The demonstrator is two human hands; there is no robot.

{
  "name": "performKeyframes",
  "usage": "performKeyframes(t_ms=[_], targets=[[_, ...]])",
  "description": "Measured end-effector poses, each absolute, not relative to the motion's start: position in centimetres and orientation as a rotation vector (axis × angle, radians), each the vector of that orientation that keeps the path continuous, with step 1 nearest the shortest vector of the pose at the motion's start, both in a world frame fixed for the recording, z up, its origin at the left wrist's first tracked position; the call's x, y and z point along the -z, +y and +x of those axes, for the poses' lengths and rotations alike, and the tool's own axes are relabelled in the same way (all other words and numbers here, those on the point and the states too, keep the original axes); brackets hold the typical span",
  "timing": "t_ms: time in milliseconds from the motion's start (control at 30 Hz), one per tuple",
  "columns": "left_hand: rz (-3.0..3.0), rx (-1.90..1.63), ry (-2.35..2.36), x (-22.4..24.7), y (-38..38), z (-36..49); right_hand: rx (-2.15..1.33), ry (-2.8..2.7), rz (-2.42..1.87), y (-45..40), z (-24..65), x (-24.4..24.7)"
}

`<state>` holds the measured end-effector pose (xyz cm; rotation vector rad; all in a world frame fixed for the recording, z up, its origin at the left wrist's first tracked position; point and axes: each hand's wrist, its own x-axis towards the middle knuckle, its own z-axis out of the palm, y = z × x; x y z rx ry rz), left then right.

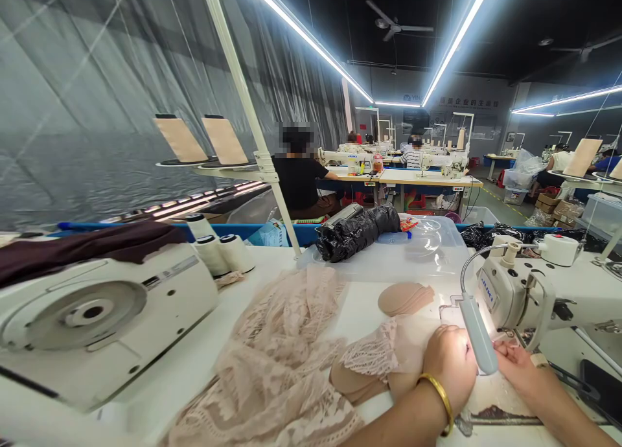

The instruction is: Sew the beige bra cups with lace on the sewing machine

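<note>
The left hand is resting on beige lace fabric, fingertips hidden; the right hand is curling its fingers beside the lamp. Whether either is gripping, I cannot tell. Just beyond the right hand, a sewing machine is showing "JUKI". A lace heap is lying left of the left hand. Far ahead of both, another machine is bearing "JUKI"; wall lettering is reading "是企业的生命线".

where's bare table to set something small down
Tabletop lies bare between the lace and the leftmost machine, and between the lace and the farther tan pads. Crowded around the left hand, right hand and lamp.
</note>
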<state>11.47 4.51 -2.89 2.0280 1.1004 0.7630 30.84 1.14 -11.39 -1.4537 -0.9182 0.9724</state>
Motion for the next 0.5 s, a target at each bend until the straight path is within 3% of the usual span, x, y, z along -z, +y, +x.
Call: performKeyframes(t_ms=[500], targets=[[1.974,-0.758,1.123,3.5,4.7,11.4,-0.89,-0.951,-1.44,1.3,28.5,10.4]])
